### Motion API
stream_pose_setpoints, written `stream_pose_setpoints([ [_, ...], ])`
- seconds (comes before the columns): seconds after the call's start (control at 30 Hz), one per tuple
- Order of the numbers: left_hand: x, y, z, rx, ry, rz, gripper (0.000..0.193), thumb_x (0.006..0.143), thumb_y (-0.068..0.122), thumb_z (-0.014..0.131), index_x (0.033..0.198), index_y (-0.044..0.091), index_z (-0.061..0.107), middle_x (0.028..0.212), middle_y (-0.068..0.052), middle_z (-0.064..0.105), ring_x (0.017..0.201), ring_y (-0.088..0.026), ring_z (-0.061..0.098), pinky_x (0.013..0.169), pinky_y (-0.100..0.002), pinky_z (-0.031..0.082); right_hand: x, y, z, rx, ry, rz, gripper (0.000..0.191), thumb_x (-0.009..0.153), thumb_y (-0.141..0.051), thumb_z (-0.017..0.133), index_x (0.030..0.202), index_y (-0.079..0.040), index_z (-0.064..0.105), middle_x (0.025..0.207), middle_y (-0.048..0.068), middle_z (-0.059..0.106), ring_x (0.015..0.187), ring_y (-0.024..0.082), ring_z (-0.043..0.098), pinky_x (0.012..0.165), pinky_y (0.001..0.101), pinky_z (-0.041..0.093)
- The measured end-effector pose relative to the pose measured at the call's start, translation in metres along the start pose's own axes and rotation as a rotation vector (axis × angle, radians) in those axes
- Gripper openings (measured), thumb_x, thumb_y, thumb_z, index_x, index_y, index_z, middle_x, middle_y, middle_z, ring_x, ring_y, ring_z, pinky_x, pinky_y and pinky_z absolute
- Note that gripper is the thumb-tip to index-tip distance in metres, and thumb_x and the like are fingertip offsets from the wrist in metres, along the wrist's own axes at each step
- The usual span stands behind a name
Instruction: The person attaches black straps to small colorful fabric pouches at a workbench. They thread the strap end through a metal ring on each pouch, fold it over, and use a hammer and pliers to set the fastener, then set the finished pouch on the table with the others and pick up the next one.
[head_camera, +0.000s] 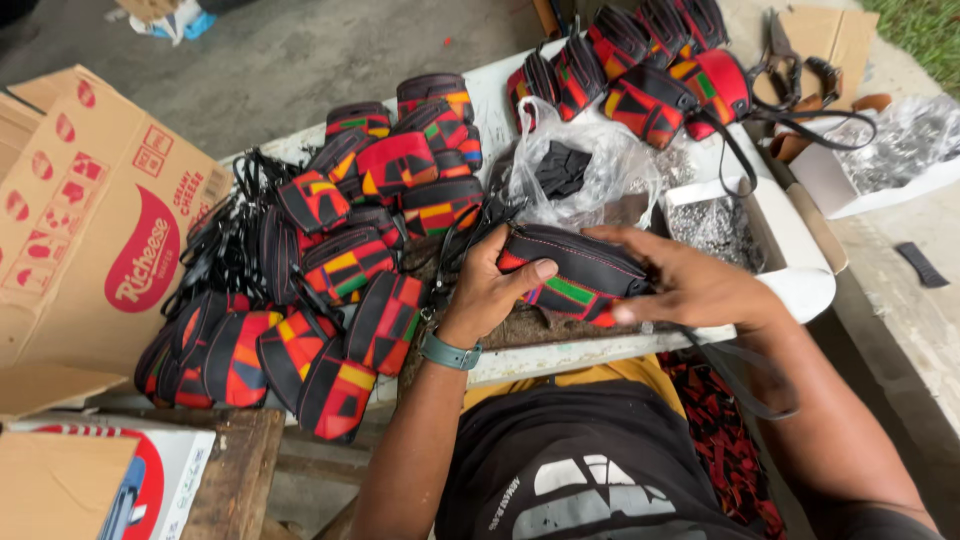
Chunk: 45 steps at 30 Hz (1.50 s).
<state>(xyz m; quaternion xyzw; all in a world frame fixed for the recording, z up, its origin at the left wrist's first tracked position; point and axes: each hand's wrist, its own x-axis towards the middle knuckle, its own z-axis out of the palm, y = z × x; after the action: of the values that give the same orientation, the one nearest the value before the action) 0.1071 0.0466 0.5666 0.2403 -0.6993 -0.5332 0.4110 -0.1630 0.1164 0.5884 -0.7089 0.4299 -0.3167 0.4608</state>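
At my far left stands a cardboard box (80, 210), and beside it a heap of finished pouches (330, 290) in black, red, yellow and green spreads over the white tabletop (790, 285). My left hand (490, 290) has its grip closed on the left end of the pouch (575, 275) I hold just above the tabletop's near edge, thumb pressed on its face. Its long axis runs left to right, tilting slightly down toward the right, zipper edge facing away from me. My right hand (690, 285) clamps the right end, fingers curled over the top. Behind it lies a clear plastic bag (580, 175).
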Motion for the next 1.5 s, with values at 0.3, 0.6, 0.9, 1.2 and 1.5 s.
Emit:
stream_pose_setpoints([
  [0.3, 0.041, -0.032, -0.058, -0.047, 0.474, -0.091, 0.043, 0.094, 0.030, 0.072, 0.125, 0.002, 0.062, 0.106, -0.007, 0.073, 0.097, -0.013, 0.067, 0.086, -0.029, 0.055, 0.121, 0.018, -0.070, 0.196, 0.534, -0.251, 0.056, 0.098, -0.005, 0.067, 0.151, 0.001, 0.050, 0.139, 0.010, 0.064, 0.125, 0.018, 0.060, 0.107, 0.0321, 0.048],
  [0.6, 0.113, -0.042, -0.099, 0.372, 0.364, -0.107, 0.039, 0.089, 0.031, 0.075, 0.117, 0.005, 0.068, 0.103, -0.012, 0.077, 0.097, -0.018, 0.074, 0.083, -0.032, 0.059, 0.309, 0.009, -0.123, 0.570, 0.730, -0.082, 0.051, 0.090, -0.003, 0.071, 0.135, -0.009, 0.048, 0.105, 0.008, 0.066, 0.076, 0.018, 0.064, 0.057, 0.0319, 0.056],
  [0.9, 0.250, -0.035, -0.147, -0.039, 0.428, -0.004, 0.073, 0.079, 0.024, 0.088, 0.131, 0.009, 0.040, 0.120, -0.008, 0.067, 0.111, -0.022, 0.066, 0.095, -0.038, 0.055, 0.287, 0.039, -0.132, 0.515, 0.416, -0.043, 0.056, 0.086, -0.001, 0.072, 0.137, -0.011, 0.052, 0.107, 0.003, 0.068, 0.089, 0.015, 0.067, 0.062, 0.0297, 0.057],
  [1.2, 0.325, 0.059, -0.076, 0.364, 0.289, 0.530, 0.043, 0.085, 0.021, 0.085, 0.119, 0.005, 0.064, 0.105, -0.010, 0.075, 0.099, -0.024, 0.076, 0.088, -0.038, 0.060, 0.208, 0.004, -0.200, 0.362, 0.747, -0.271, 0.039, 0.097, -0.004, 0.067, 0.134, -0.009, 0.054, 0.120, 0.005, 0.065, 0.099, 0.015, 0.069, 0.080, 0.0303, 0.060],
  [1.5, 0.294, 0.045, -0.019, 0.390, 0.254, 0.486, 0.040, 0.087, 0.021, 0.082, 0.119, 0.006, 0.064, 0.104, -0.011, 0.077, 0.097, -0.024, 0.077, 0.087, -0.035, 0.060, 0.119, 0.045, -0.210, 0.336, 0.706, -0.024, 0.019, 0.110, -0.017, 0.061, 0.119, -0.001, 0.064, 0.085, 0.007, 0.069, 0.062, 0.013, 0.064, 0.056, 0.0262, 0.054],
])
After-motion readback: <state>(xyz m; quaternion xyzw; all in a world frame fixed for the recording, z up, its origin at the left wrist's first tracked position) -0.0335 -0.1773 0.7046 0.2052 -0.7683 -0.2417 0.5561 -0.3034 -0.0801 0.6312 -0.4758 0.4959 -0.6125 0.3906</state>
